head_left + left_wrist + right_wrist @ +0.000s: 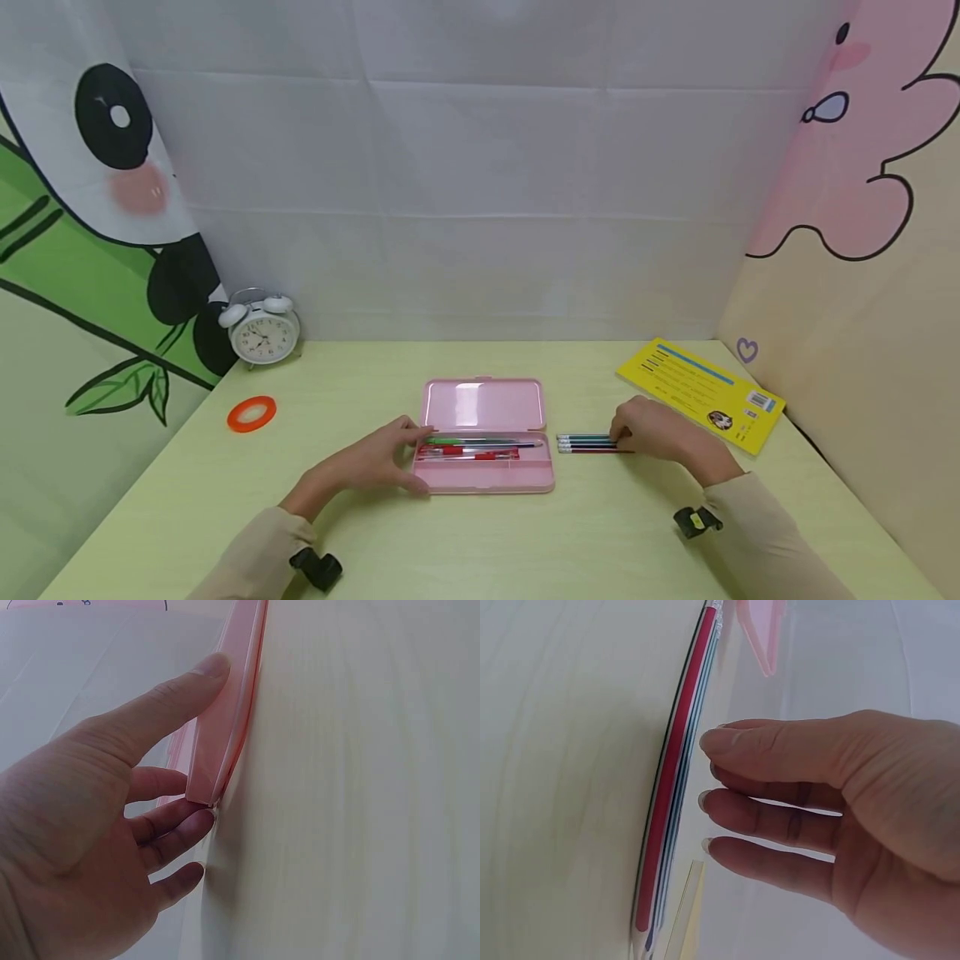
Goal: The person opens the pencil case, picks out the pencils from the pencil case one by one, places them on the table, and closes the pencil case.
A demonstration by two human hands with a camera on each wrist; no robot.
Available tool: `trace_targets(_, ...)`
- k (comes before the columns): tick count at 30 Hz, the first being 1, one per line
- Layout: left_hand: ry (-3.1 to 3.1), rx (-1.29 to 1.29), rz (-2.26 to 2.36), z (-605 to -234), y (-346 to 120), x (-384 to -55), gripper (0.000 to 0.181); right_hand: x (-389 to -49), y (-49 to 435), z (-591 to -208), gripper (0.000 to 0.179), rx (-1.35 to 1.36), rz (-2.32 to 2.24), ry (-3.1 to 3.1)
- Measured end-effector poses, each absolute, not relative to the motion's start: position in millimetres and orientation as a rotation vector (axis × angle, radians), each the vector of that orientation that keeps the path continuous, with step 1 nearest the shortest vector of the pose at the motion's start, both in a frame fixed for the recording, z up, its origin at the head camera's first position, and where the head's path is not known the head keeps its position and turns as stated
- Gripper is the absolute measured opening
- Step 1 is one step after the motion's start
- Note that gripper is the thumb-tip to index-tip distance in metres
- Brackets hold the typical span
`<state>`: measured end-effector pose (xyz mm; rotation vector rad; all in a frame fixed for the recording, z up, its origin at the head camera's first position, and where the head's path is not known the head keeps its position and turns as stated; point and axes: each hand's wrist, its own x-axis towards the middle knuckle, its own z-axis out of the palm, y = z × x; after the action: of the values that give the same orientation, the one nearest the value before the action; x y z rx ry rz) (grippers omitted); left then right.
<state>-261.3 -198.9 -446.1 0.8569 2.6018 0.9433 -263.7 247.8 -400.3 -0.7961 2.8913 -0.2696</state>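
Observation:
A pink pencil case [487,477] lies with its lid raised at the back, holding several pens [480,455], some red, one green. My left hand [386,458] holds its left end, with the thumb along the front wall and fingertips at the corner in the left wrist view. Beside the case on the right, several pencils [585,443] lie side by side; a red one [676,742] is nearest in the right wrist view. My right hand [652,429] hovers close over their right part, fingers bent, thumb near the index finger, a small gap showing between fingertips and pencils.
A yellow booklet [693,392] lies at the right back, behind my right hand. An orange tape roll [235,419] rests on the left of the table [480,550]. A white alarm clock [264,337] stands in the back left corner, against the walls.

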Motion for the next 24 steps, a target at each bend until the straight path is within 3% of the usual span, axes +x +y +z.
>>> trace_targets(12,2.602,0.877,0.957,-444,-199,-260,0.092,-262,222,-391,0.013,-0.959,-0.346,2.881)
trace_targets(24,2.607,0.869,0.946,-443,-199,-259,0.093,-263,139,-394,0.011,-1.170,-0.350,2.799)
